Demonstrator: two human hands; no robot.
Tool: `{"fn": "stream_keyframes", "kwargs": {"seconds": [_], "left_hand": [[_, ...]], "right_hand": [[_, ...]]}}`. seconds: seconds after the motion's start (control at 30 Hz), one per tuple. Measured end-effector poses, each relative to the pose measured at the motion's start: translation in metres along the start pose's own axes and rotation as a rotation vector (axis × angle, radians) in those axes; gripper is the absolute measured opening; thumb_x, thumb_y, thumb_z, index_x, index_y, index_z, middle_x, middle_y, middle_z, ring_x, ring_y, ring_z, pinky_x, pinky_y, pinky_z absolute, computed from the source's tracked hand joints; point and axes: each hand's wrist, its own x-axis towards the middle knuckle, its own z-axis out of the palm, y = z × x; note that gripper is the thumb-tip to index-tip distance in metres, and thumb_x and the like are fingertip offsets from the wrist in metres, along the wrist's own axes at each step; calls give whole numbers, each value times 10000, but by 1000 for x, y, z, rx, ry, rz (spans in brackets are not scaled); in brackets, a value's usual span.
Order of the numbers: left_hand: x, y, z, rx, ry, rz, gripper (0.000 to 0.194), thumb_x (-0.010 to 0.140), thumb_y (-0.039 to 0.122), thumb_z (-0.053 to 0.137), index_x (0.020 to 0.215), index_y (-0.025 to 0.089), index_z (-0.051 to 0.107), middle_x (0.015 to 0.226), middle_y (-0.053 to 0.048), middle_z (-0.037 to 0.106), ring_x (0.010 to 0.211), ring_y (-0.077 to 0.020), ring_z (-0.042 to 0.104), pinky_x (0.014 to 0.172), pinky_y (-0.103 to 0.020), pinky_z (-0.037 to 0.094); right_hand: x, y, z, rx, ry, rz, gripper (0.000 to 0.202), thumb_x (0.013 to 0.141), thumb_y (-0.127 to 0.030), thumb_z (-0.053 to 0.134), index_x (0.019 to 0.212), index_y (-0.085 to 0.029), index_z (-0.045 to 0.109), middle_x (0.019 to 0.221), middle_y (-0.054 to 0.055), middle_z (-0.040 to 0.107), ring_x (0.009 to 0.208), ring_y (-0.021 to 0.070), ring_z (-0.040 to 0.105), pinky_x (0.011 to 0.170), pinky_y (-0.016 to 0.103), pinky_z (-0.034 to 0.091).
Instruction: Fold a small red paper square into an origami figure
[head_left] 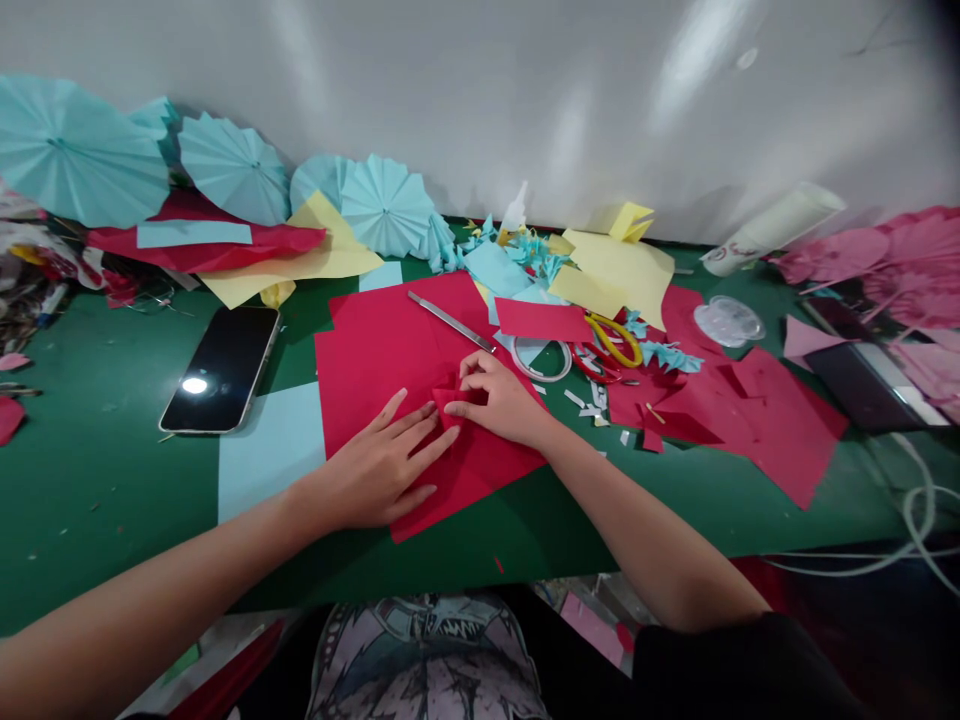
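Note:
Flat on the red paper sheets (375, 360) lies my left hand (386, 460), its fingers spread and the fingertips touching a small folded piece of red paper (444, 402). My right hand (496, 398) pinches that folded piece between thumb and fingers, on the side facing right. The piece's far part is partly covered by the fingers. Just beyond my right hand a slim metal craft knife (450, 322) rests on the red sheets. A light blue sheet (274, 450) sticks out from under them at the left.
A phone (223, 370) lies to the left. Rightward are a roll of white tape (541, 362), yellow-handled scissors (616, 342), red-handled scissors (596, 365) and red scraps (787, 420). Pleated blue paper fans (386, 205) line the wall. A glue bottle (516, 210) stands at the back.

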Motion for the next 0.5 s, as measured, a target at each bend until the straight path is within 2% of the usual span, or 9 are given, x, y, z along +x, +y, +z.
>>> {"fn": "stream_keyframes", "kwargs": {"seconds": [0.17, 0.5], "left_hand": [[-1, -5, -3, -66, -51, 7, 503, 904, 384, 403, 1366, 197, 339, 1332, -175, 442, 1258, -319, 382, 1038, -637, 86], [-3, -14, -10, -122, -126, 52, 508, 877, 394, 467, 1361, 302, 345, 1354, -171, 400, 1274, -327, 350, 995, -684, -11]], "right_hand": [[0, 1, 1, -36, 8, -21, 301, 755, -387, 634, 602, -174, 488, 912, 59, 475, 859, 163, 497, 814, 342, 430], [1, 2, 4, -77, 16, -37, 331, 760, -448, 610, 614, -171, 504, 916, 74, 482, 864, 178, 496, 810, 358, 434]]}}
